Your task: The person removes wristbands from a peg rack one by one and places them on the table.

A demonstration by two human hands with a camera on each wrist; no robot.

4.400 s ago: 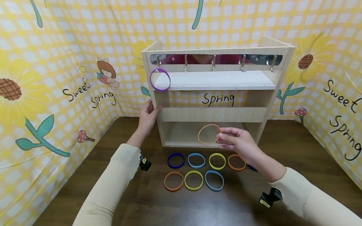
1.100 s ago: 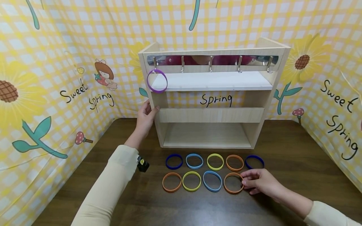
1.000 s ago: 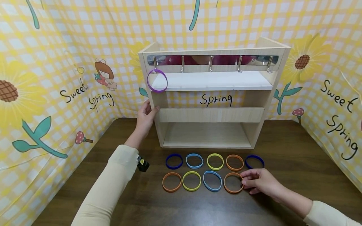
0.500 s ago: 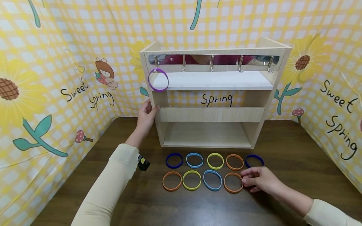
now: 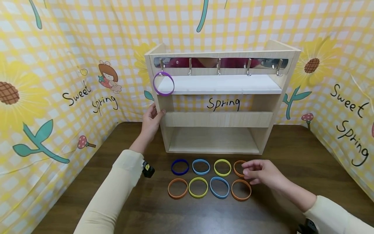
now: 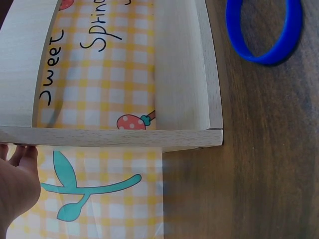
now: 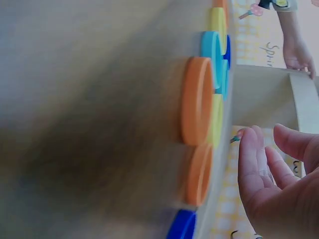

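Observation:
My left hand [image 5: 151, 123] grips the left side panel of a wooden shelf unit [image 5: 219, 119], thumb on its front edge. My right hand [image 5: 264, 172] hovers over the right end of the back row of silicone wristbands, fingers spread and slightly bent. In the right wrist view nothing lies between its fingers. The back-row orange wristband [image 7: 200, 174] is partly covered by the fingertips in the head view. A dark blue wristband [image 7: 180, 226] beside it is hidden behind the hand there. The front-row orange wristband [image 7: 192, 102] lies flat just nearer me.
A purple wristband [image 5: 165, 94] hangs from the leftmost hook of the metal hook rail [image 5: 204, 62]. Several more blue, light blue, yellow and orange wristbands lie in two rows on the brown table [image 5: 187, 216]. Checked cloth [image 5: 117, 39] surrounds the table.
My right hand first brought the orange wristband down from before the shelf to the front row, then let go and moved up and left over the back row. The left hand stays on the shelf.

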